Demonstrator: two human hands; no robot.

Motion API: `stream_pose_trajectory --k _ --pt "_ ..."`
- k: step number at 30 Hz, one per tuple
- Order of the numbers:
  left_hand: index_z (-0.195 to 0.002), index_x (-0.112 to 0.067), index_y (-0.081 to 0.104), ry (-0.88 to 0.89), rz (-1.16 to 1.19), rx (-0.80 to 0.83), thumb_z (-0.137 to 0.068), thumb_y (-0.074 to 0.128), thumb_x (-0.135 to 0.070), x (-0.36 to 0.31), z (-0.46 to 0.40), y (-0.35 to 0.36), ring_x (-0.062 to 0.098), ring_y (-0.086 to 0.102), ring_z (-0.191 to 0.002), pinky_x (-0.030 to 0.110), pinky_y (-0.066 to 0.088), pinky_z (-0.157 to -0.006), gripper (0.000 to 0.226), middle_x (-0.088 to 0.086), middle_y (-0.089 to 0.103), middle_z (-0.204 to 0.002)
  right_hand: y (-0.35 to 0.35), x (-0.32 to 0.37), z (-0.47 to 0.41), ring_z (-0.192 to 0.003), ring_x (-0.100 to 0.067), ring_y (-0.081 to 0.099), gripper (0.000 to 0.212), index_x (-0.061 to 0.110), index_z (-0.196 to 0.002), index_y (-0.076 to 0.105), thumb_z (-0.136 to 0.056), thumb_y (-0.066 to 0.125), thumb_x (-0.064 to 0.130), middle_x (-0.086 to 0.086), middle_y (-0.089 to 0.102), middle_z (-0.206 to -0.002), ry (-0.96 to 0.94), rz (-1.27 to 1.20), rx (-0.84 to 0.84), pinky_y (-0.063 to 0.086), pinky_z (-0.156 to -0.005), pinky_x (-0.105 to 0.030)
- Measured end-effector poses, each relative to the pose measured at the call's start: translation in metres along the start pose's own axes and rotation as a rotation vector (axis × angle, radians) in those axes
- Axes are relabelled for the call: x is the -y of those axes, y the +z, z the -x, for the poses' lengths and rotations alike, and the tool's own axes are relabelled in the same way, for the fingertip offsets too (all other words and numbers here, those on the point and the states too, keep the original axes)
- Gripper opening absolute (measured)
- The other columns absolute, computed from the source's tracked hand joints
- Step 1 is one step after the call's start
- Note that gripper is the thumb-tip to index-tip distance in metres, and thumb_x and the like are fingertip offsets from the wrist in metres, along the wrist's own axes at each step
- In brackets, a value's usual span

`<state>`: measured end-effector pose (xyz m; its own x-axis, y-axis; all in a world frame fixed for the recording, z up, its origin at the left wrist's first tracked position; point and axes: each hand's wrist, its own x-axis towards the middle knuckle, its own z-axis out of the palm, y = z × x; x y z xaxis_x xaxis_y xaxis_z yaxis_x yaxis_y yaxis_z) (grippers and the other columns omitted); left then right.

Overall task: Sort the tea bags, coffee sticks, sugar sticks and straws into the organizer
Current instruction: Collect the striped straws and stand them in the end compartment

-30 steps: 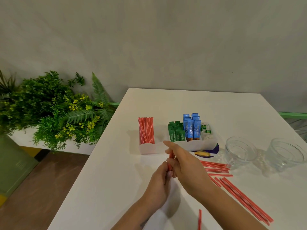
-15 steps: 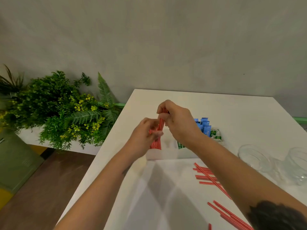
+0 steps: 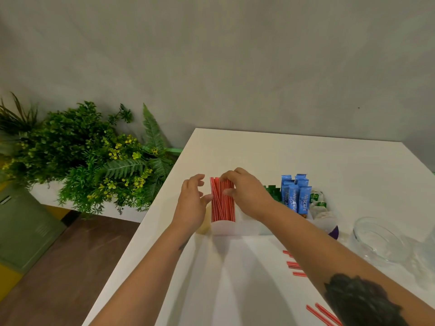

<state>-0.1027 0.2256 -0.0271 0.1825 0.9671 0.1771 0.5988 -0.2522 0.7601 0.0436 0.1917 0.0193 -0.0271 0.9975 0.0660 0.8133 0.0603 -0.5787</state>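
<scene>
At organizer (image 3: pixel 223 228) left compartment | straws (image 3: pixel 222 201) standing upright, long axis vertical | right hand (image 3: pixel 244 194) pinching tops, nearer | left hand (image 3: pixel 191 203) loosely spread, touching bundle side.

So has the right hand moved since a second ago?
Yes. The right hand went from near the table's front, short of the organizer, forward and up to the tops of the straws standing in it.

My hands: two, left (image 3: pixel 191 203) and right (image 3: pixel 247 196)
Glass bowls I see: two, one (image 3: pixel 376 241) and another (image 3: pixel 423 255)
Organizer: one (image 3: pixel 223 228)
Blue coffee sticks: about six (image 3: pixel 295 196)
</scene>
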Motion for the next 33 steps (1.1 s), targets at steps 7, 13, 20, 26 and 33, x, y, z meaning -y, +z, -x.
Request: stream_pose_trajectory --k 7,13,20,26,33 --pt "-0.13 -0.019 0.053 0.006 -0.029 0.027 -0.088 0.062 -0.016 -0.005 -0.016 0.002 0.01 0.055 -0.089 0.019 0.037 -0.082 0.043 0.002 0.055 -0.122 0.002 -0.006 -0.001 -0.127 -0.022 0.046 0.057 0.026 -0.145 0.031 -0.093 0.055 0.017 -0.004 0.046 -0.141 0.151 -0.123 -0.139 0.037 -0.103 -0.033" --pt "-0.129 -0.027 0.054 0.038 0.028 0.049 -0.083 0.069 -0.019 -0.01 -0.017 0.005 0.015 0.06 -0.096 0.023 0.043 -0.086 0.049 -0.002 0.061 -0.115 0.014 -0.002 -0.001 -0.117 -0.027 0.056 0.054 0.027 -0.147 0.026 -0.097 0.045 0.019 -0.008 0.057 -0.133 0.164 -0.018 -0.035 0.048 -0.096 -0.04" --pt "-0.137 -0.031 0.044 0.08 -0.109 0.062 -0.083 0.068 -0.027 -0.008 -0.016 0.006 0.015 0.053 -0.112 0.031 0.043 -0.094 0.059 -0.002 0.053 -0.131 0.014 -0.004 0.004 -0.106 -0.028 0.06 0.06 0.035 -0.149 0.013 -0.099 0.041 0.018 -0.009 0.06 -0.128 0.158 0.06 -0.005 0.052 -0.086 -0.041" --pt "-0.131 -0.025 0.052 0.178 -0.123 -0.08 -0.083 0.068 -0.027 -0.021 -0.001 -0.004 0.02 0.04 -0.129 0.042 0.035 -0.108 0.05 0.001 0.046 -0.138 -0.012 -0.004 0.032 -0.12 -0.024 0.053 0.061 0.038 -0.147 0.019 -0.096 0.049 0.019 -0.002 0.049 -0.141 0.108 -0.036 -0.102 0.046 -0.097 -0.038" --pt "-0.097 -0.019 0.07 0.424 -0.076 -0.132 -0.075 0.075 -0.008 -0.045 0.061 0.001 0.011 0.046 -0.102 0.025 0.033 -0.09 0.025 -0.007 0.056 -0.11 -0.045 -0.027 0.102 -0.104 0.0 0.057 0.038 0.027 -0.128 0.055 -0.094 0.052 0.01 0.007 0.064 -0.118 0.169 -0.26 -0.187 0.046 -0.099 -0.025"
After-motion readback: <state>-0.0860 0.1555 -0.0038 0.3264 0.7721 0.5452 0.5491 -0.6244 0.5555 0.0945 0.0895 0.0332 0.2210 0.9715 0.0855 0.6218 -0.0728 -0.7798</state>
